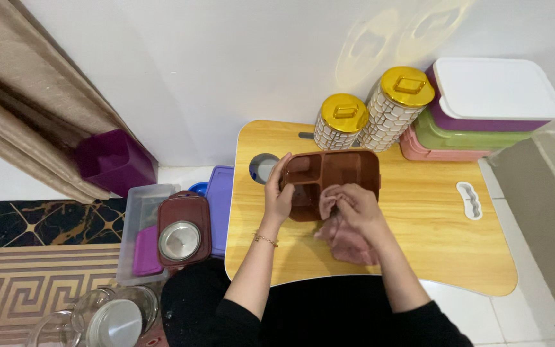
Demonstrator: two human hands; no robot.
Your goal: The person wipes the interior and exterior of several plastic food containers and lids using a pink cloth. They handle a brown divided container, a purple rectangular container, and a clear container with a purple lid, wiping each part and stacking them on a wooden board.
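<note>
Grip, head view: left hand (279,193) clasps the left end wall of the brown compartment tray (332,180), thumb over the rim and fingers closed round the outside; right hand (354,207) is bunched shut on a pinkish cloth (348,243), pressing a fold of it into the tray's front compartment
Tray: sits on the wooden lap table (419,238), steadied between both hands; its divided sections face up; the back sections, beyond the right hand, look bare and dry, though shine or smears are too small to tell
Cloth: most of it trails from under the right hand toward the person, lying on the table just in front of the tray
Progress, as a judgement: wiping appears to be under way, with the front compartment being worked now; the back sections and the outer walls show no contact, so whether they are done cannot be told
Behind the grip: two gold-lidded canisters (370,115) stand touching the tray's far side; right of them, a stack of lidded boxes (483,112) in purple, green and pink
Left of the grip: a round hole in the table (263,167); off the table edge, a clear bin (139,218) with a brown lid holding a steel disc (181,239); glass bowls (97,315) nearer the person
</note>
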